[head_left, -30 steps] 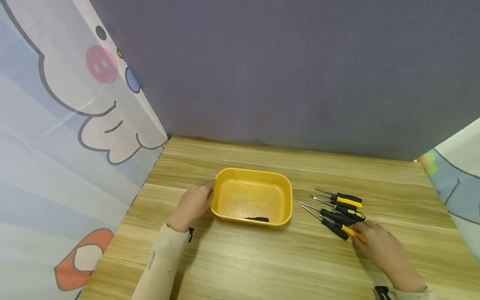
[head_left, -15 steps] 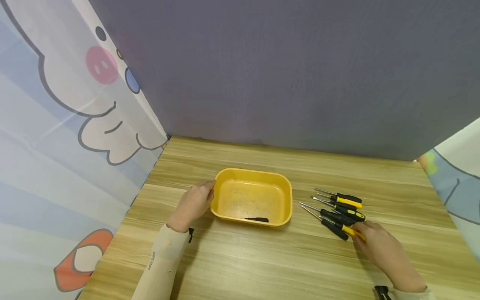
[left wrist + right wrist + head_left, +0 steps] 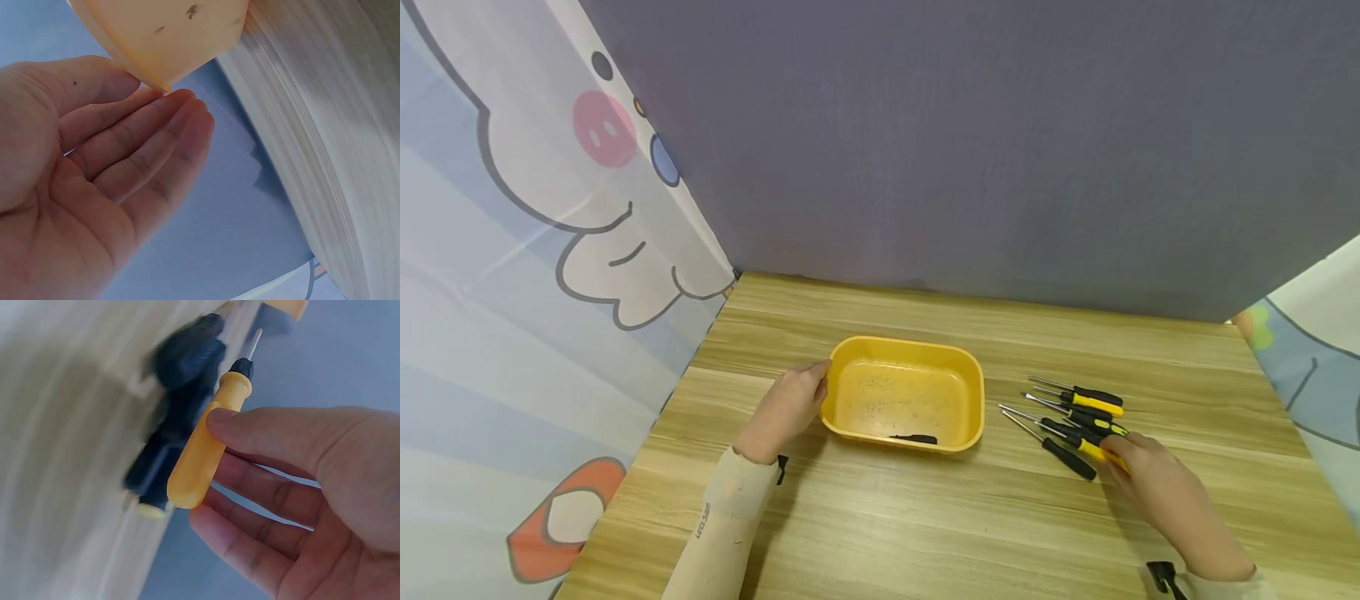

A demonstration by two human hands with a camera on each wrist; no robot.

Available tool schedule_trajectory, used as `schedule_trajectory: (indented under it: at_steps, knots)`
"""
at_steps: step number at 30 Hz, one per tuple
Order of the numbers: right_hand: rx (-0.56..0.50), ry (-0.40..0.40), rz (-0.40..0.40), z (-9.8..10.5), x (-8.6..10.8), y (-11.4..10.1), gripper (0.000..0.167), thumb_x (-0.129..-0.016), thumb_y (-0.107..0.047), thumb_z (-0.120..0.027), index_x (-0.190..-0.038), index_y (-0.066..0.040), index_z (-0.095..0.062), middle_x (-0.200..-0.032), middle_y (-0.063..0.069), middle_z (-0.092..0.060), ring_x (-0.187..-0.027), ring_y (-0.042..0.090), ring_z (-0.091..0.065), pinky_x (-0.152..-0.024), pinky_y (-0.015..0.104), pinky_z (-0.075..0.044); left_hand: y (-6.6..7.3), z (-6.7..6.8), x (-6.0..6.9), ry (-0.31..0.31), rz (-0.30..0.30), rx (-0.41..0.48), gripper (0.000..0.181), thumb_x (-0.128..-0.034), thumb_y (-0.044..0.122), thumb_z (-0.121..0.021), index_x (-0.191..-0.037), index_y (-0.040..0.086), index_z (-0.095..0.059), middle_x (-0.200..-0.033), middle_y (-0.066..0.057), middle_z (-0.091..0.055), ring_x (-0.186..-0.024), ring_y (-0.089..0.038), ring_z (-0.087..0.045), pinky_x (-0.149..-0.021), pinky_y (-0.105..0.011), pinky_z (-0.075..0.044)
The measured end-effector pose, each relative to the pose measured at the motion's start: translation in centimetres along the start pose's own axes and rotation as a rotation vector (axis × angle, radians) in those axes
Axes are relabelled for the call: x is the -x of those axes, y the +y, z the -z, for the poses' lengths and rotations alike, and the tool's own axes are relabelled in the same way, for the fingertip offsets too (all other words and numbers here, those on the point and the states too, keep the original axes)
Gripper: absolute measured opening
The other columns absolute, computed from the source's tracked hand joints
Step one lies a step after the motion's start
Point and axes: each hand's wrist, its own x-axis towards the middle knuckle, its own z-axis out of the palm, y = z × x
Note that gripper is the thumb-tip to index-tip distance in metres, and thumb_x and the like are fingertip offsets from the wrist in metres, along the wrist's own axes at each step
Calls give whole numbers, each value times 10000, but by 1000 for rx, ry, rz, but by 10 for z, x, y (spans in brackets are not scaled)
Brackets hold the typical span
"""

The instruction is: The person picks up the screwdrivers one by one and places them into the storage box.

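In the head view my left hand (image 3: 784, 410) holds the left rim of a yellow plastic bin (image 3: 902, 396). Thumb and fingertips pinch that rim in the left wrist view. A small black-handled tool (image 3: 917, 438) lies inside the bin, along its near wall. To the right, my right hand (image 3: 1161, 492) pinches a yellow-handled screwdriver (image 3: 203, 456) between thumb and fingers, its short shaft pointing away from the palm. Beside it on the table lie several screwdrivers, among them a black one (image 3: 1070, 460) and a yellow-and-black one (image 3: 1097, 405).
A wood-grain table (image 3: 880, 533) carries everything. Behind it stands a grey panel (image 3: 962, 150), and a cartoon-print curtain (image 3: 535, 333) hangs along the left side. The remaining screwdrivers lie bunched to the right of the bin, shafts toward it.
My right hand has shifted slightly up and back with the yellow-handled screwdriver, which moves away from the black one beside it. My left hand and the bin stay put.
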Motion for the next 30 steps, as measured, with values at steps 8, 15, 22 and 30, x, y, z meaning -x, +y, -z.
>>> schedule_trajectory:
  at_steps: [8, 15, 22, 30]
  knots:
    - [-28, 1, 42, 15, -32, -17, 260, -707, 25, -867, -910, -11, -709, -794, 30, -616, -642, 128, -542, -487, 292, -500, -1, 0, 0, 7, 1, -6, 326, -935, -47, -647, -1253, -116, -625, -1164, -249, -673, -1035, -354, -674, -831, -404, -600]
    - [-43, 23, 92, 21, -63, -41, 282, -718, 11, -866, -961, 8, -723, -819, 51, -628, -639, 139, -558, -497, 306, -517, 1, 2, 0, -8, 15, -29, 331, -947, -20, -638, -1268, -104, -625, -1179, -234, -674, -1046, -340, -672, -847, -410, -594]
    - [-65, -60, 120, 21, -96, -69, 228, -802, -7, -825, -1005, -16, -720, -876, 46, -637, -738, 202, -610, -600, 350, -558, 1, 0, 0, -9, 18, -36, 329, -950, -16, -636, -1268, -100, -628, -1187, -238, -670, -1055, -347, -669, -850, -414, -593]
    - [-90, -98, 163, 7, -128, -91, 165, -834, -41, -813, -956, -49, -703, -820, 11, -592, -682, 136, -537, -569, 292, -513, 1, 0, -1, -6, 11, -26, 333, -947, -19, -644, -1266, -112, -622, -1181, -240, -670, -1052, -346, -669, -854, -412, -591]
